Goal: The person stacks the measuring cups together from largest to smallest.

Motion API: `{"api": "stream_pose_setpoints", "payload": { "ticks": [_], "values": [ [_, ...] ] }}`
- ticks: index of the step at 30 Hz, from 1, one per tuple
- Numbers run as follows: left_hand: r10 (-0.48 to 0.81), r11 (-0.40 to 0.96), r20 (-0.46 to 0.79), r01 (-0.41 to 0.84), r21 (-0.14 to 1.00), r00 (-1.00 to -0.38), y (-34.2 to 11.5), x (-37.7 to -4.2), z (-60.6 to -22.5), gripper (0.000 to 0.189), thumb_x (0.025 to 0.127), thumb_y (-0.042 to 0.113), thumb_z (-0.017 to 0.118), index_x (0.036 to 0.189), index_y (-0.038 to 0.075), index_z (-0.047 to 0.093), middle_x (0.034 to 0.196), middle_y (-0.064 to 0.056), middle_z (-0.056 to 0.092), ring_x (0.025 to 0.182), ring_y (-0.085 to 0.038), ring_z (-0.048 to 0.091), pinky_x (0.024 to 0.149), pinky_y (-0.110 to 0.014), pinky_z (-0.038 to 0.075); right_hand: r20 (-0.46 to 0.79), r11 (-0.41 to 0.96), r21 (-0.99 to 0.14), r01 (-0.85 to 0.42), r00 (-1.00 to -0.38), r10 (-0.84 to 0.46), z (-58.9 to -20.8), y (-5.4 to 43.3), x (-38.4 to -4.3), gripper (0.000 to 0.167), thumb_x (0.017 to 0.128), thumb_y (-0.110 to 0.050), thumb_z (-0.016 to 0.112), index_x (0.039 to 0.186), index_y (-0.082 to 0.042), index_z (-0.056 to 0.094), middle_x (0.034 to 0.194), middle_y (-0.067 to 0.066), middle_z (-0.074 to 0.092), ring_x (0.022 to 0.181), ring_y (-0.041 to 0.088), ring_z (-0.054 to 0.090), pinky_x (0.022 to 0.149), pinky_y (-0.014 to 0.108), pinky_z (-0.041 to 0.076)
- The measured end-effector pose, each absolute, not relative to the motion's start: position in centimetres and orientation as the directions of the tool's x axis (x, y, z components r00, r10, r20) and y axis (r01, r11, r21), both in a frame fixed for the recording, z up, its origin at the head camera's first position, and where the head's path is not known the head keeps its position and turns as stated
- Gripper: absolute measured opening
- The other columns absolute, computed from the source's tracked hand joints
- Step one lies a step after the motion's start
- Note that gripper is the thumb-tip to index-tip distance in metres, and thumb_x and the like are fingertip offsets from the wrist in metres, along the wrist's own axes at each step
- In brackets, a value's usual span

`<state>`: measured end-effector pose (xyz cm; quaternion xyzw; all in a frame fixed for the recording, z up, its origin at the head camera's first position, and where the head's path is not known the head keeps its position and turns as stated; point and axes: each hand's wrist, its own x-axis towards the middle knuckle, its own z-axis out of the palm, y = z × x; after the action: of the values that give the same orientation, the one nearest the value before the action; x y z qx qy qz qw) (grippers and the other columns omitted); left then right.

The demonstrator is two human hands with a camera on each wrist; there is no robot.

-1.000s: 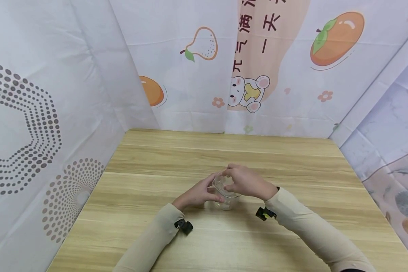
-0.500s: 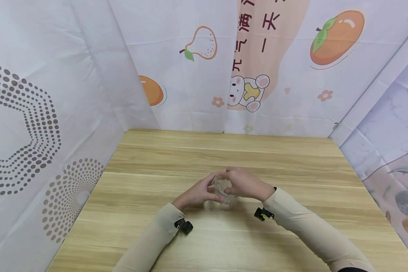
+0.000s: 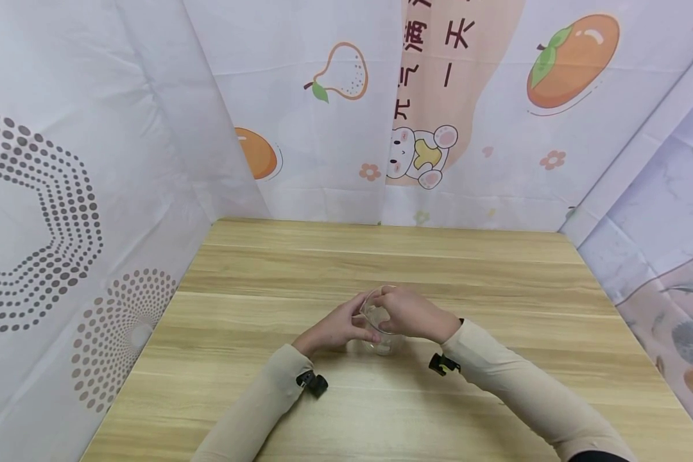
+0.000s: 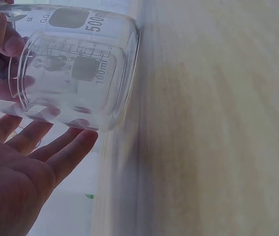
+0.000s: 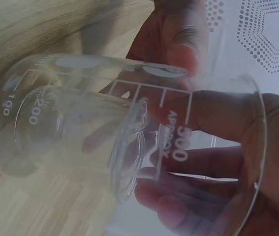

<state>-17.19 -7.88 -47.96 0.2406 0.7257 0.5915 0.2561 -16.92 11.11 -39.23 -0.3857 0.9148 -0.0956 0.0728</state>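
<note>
A large clear glass beaker (image 4: pixel 70 18) marked 500 ml stands at the middle of the table. Within it sits a smaller glass beaker (image 4: pixel 85 69) marked 100 ml, its base close to the large one's bottom. My left hand (image 3: pixel 337 330) holds the large beaker's side, thumb and fingers spread around the glass. From above, my right hand (image 3: pixel 412 314) reaches inside the large beaker's mouth. In the right wrist view its thumb and fingers pinch near the small beaker's rim (image 5: pixel 122 167), though reflections partly blur the contact.
Both hands work over a wood-grain table (image 3: pixel 346 410). A white curtain (image 3: pixel 300 160) with fruit prints hangs behind its far edge, and patterned sheets flank both sides. Small black wrist cameras (image 3: pixel 313 384) are strapped to the sleeves.
My right hand has moved slightly left and down, further into the large beaker. The left hand keeps its hold on the glass.
</note>
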Motion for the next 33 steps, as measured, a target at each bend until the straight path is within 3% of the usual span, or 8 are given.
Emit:
{"api": "stream_pose_setpoints", "payload": {
  "ticks": [9,23,33],
  "values": [
    [0.648,0.186,-0.100,0.030,0.982,-0.755,-7.93,-17.23,-47.79,0.089,0.083,0.018,0.078,0.153,0.033,0.025,0.148,0.001,0.046,0.105,-0.017,0.067,0.088,-0.030,0.056,-0.081,0.696,-0.212,-0.686,-0.697,-0.712,-39.27,10.83,-17.02,0.042,0.082,-0.018,0.077,0.118,0.004,0.067,0.122,0.019,0.066,0.111,0.032,0.064,0.095,0.041,0.055],
    [0.649,0.187,-0.094,0.039,0.982,-0.755,-7.80,-17.23,-47.99,0.091,0.083,0.019,0.079,0.153,0.036,0.023,0.149,0.002,0.046,0.107,-0.017,0.067,0.092,-0.030,0.054,-0.050,0.676,-0.164,-0.718,-0.679,-0.733,-39.66,10.85,-16.99,0.034,0.082,-0.018,0.078,0.109,0.001,0.071,0.115,0.016,0.069,0.105,0.029,0.066,0.090,0.037,0.057],
    [0.648,0.184,-0.088,0.044,0.982,-0.756,-7.84,-17.19,-48.10,0.088,0.082,0.021,0.079,0.152,0.035,0.027,0.147,0.000,0.048,0.114,-0.019,0.064,0.093,-0.030,0.054,-0.052,0.691,-0.187,-0.698,-0.696,-0.717,-39.75,10.67,-16.96,0.037,0.084,-0.018,0.076,0.113,0.003,0.070,0.121,0.015,0.068,0.115,0.029,0.063,0.099,0.040,0.053]
  ]
}}
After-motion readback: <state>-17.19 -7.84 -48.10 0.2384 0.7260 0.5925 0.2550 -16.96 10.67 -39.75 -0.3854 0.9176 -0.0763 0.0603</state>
